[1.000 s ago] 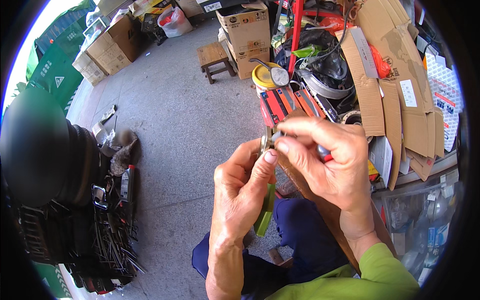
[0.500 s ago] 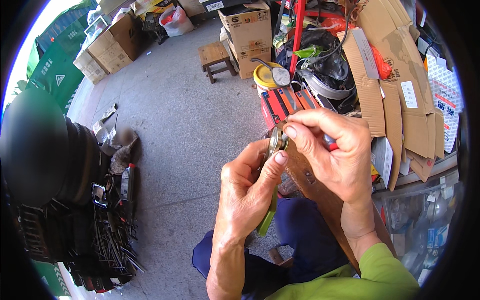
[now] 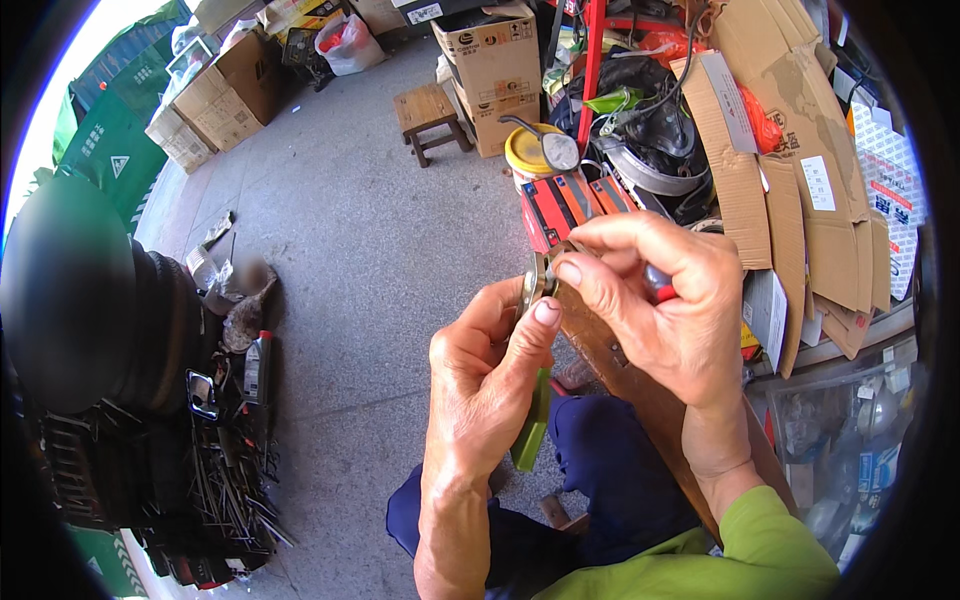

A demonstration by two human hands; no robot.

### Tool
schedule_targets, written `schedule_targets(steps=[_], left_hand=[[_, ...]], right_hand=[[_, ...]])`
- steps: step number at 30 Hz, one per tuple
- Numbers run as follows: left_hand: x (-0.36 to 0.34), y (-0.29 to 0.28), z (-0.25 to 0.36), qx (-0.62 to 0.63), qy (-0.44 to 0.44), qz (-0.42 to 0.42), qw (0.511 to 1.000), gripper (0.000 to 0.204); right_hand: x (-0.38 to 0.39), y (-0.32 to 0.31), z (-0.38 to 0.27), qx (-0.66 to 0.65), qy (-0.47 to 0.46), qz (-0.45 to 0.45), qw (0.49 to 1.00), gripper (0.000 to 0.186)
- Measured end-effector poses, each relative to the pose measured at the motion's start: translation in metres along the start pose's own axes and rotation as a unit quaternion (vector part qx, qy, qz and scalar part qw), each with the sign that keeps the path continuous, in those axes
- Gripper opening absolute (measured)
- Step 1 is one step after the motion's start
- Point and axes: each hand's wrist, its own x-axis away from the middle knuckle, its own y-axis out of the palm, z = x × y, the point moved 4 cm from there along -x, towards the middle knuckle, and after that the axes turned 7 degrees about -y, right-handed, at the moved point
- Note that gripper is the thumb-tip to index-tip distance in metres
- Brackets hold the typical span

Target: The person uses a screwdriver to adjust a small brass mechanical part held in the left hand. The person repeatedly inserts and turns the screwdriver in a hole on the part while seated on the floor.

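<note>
My left hand [image 3: 480,385] is closed around a metal tool with a green handle [image 3: 532,428]. Its shiny, rounded metal head [image 3: 534,283] sticks up between thumb and fingers; its exact kind is hard to make out. My right hand [image 3: 660,300] meets it from the right, thumb and forefinger pinched against the head. Whatever small part lies between those fingertips is mostly hidden. Tucked in the right palm is a red and grey-blue handle [image 3: 660,284], its other end covered by the fingers.
Below my hands runs a worn wooden bench [image 3: 625,375]. Beyond it stand red-and-black boxes [image 3: 553,210], a yellow-lidded bucket [image 3: 522,150] and a wooden stool [image 3: 430,112]. Flattened cardboard [image 3: 825,190] leans at right. Stacked tyres [image 3: 165,320] and metal tools [image 3: 230,480] are at left.
My left hand has shifted slightly left, and the metal head has turned to show a rounder end. The right fingertips have moved a little left with it, still pinched there.
</note>
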Motion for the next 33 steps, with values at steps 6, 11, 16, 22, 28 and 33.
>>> schedule_targets(steps=[6, 11, 16, 22, 28, 33], left_hand=[[0.0, 0.0, -0.002, 0.006, 0.003, 0.001, 1.0, 0.027], [0.0, -0.004, -0.004, 0.011, 0.01, 0.002, 1.0, 0.026], [-0.001, -0.002, -0.003, 0.02, 0.011, -0.004, 1.0, 0.027], [-0.001, 0.0, -0.002, -0.002, 0.002, -0.005, 1.0, 0.028], [-0.001, 0.002, -0.003, 0.006, -0.01, -0.009, 1.0, 0.027], [0.0, -0.002, -0.002, 0.006, -0.001, 0.011, 1.0, 0.026]], right_hand=[[0.0, 0.004, -0.004, 0.001, -0.027, -0.015, 1.0, 0.011], [0.003, 0.007, -0.017, -0.021, -0.064, -0.058, 0.996, 0.011], [0.003, 0.006, -0.017, -0.019, -0.072, -0.057, 0.996, 0.01], [-0.001, 0.003, -0.007, 0.001, -0.057, -0.009, 0.998, 0.009], [-0.001, 0.002, -0.003, 0.001, -0.031, -0.009, 0.999, 0.009], [0.001, 0.005, -0.01, 0.003, -0.052, -0.035, 0.998, 0.012]])
